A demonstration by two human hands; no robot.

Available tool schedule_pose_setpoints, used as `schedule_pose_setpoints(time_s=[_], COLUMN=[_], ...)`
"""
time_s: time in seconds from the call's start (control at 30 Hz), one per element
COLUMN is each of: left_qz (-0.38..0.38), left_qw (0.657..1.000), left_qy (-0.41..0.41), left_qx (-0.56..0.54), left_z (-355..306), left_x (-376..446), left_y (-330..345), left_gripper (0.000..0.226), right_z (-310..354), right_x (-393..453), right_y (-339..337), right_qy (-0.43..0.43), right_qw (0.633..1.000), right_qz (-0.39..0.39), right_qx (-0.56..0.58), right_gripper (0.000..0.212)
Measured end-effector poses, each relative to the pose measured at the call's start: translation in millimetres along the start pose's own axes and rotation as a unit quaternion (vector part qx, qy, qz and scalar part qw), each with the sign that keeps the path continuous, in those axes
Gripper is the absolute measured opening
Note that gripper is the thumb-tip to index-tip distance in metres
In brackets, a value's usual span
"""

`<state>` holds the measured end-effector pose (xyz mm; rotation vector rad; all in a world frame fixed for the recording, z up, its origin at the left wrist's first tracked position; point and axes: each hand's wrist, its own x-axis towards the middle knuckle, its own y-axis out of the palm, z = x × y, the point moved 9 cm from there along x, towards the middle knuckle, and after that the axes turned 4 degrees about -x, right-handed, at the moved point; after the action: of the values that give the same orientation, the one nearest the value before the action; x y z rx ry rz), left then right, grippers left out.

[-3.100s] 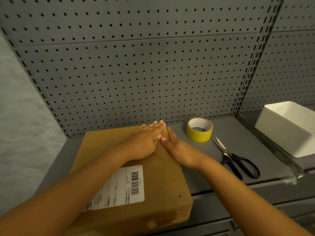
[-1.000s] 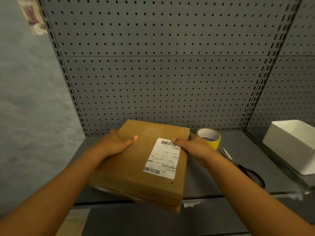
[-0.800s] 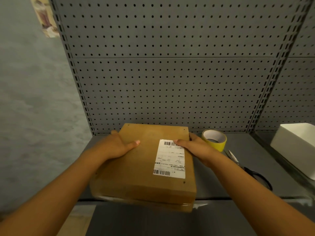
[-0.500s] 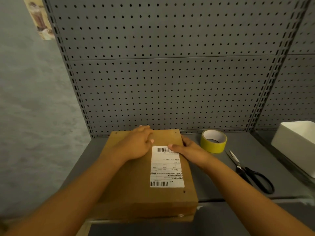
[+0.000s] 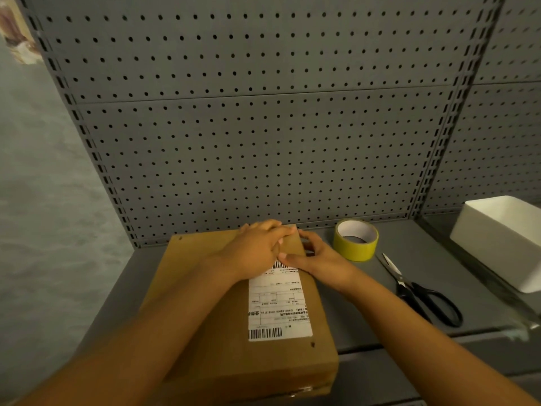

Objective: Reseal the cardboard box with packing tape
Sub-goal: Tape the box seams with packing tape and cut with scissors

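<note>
A brown cardboard box [image 5: 222,332] with a white shipping label [image 5: 278,306] lies flat on the grey shelf [image 5: 366,312], long side pointing away from me. My left hand [image 5: 257,250] rests palm down on the box's far end, fingers straight. My right hand [image 5: 319,259] holds the far right corner, thumb on top and fingers curled round the side. A roll of yellow packing tape [image 5: 355,240] lies flat on the shelf just right of my right hand.
Black-handled scissors [image 5: 418,291] lie on the shelf right of the box. A white rectangular bin [image 5: 503,238] stands at the far right. A grey pegboard [image 5: 263,136] rises right behind the box. The shelf's front edge runs under the box's near end.
The box was lifted, turned so the label runs lengthwise, and set back down on the shelf. Both hands slid to its far end.
</note>
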<state>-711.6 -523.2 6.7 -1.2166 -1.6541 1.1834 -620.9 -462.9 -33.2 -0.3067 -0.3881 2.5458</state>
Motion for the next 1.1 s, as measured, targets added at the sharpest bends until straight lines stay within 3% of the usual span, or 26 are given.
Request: schedule_pose_setpoints(time_s=[0.17, 0.37, 0.63, 0.93, 1.1], left_qz=[-0.017, -0.017, -0.018, -0.012, 0.016], left_qw=[1.000, 0.999, 1.000, 1.000, 0.999], left_qy=[0.018, 0.015, 0.008, 0.004, 0.003], left_qx=[-0.004, -0.025, -0.024, -0.018, 0.033], left_z=[-3.8, 2.8, 2.9, 2.3, 0.9], left_x=[0.3, 0.8, -0.1, -0.4, 0.5], left_y=[-1.8, 2.0, 2.0, 4.2, 5.8], left_gripper=[0.038, 0.042, 0.042, 0.045, 0.049], right_z=[0.7, 0.8, -5.0, -9.9, -7.3], right_x=[-1.6, -3.2, -1.7, 3.3, 3.2], right_y=[0.2, 7.5, 4.1, 8.7, 10.1], right_qy=[-0.008, -0.020, -0.014, -0.019, -0.016], right_qw=[1.000, 0.999, 0.999, 0.998, 0.998], right_qz=[-0.001, 0.022, -0.006, 0.020, 0.031], right_qx=[0.019, 0.037, 0.041, 0.060, 0.053], right_gripper=[0.071, 0.078, 0.072, 0.108, 0.088])
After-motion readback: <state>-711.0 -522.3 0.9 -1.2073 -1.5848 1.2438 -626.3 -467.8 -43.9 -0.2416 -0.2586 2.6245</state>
